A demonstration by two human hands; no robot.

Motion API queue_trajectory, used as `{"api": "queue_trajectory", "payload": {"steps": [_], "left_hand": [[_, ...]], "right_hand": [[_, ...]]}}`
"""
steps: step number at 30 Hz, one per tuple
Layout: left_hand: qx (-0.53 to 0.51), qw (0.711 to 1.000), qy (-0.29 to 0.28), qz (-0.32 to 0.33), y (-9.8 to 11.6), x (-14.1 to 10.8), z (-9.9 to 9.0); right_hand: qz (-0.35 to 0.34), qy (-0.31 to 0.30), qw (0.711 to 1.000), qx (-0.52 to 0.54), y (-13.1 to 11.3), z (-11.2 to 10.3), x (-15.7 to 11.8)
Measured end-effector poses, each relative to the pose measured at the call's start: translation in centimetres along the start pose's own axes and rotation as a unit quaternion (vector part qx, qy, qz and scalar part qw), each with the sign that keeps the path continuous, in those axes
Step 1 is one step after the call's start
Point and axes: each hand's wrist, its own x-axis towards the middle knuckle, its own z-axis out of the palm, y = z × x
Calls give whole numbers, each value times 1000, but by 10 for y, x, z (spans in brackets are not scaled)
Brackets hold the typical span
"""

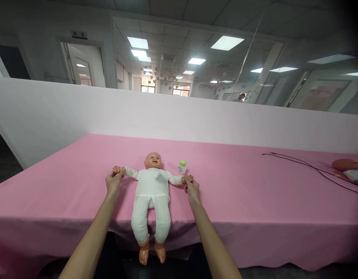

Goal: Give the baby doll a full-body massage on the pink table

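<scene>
Fingers (pixel 111 176) of the left hand (pixel 113 184) and right hand (pixel 192 192) close, pinching the baby doll's (pixel 151 193) hands.

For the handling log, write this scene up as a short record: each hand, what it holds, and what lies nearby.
left hand: grasping one hand of a baby doll
right hand: grasping the doll's other hand
doll pose: on its back, white outfit, arms spread
nearby: green-capped bottle beside the doll's head
surface: pink tablecloth
farther right: black cable
</scene>
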Motion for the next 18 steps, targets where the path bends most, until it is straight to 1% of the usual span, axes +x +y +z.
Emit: {"api": "queue_trajectory", "payload": {"steps": [2, 3, 5, 7, 8, 9, 11, 12, 13, 15, 17, 18], "left_hand": [[-17, 1000, 16, 14, -2, -11, 15], [-23, 999, 11, 30, -1, -17, 21], [-19, 997, -35, 69, 3, -30, 31], [22, 986, -111, 120, 7, -41, 37], [56, 975, -155, 149, 7, -46, 37], [93, 959, -200, 178, 6, -49, 36], [161, 922, -270, 227, 2, -54, 31], [189, 906, -292, 242, 0, -55, 28], [212, 894, -304, 252, -1, -56, 24], [250, 876, -316, 266, -1, -55, 20], [267, 863, -331, 272, 4, -53, 19], [259, 866, -332, 269, 7, -51, 19]], "right_hand": [[-25, 31, 999, 15, -3, 14, -3], [-51, 34, 998, 21, -6, 20, -5], [-115, -1, 993, 22, -14, 33, -13], [-184, -73, 980, -11, -21, 43, -24], [-221, -121, 967, -45, -23, 47, -30], [-258, -175, 946, -88, -23, 50, -36], [-323, -266, 892, -174, -21, 52, -47], [-346, -297, 866, -205, -19, 52, -52], [-361, -316, 848, -224, -17, 52, -55], [-373, -336, 830, -245, -16, 51, -58], [-374, -348, 820, -258, -18, 51, -56], [-371, -345, 823, -256, -19, 51, -53]]}}
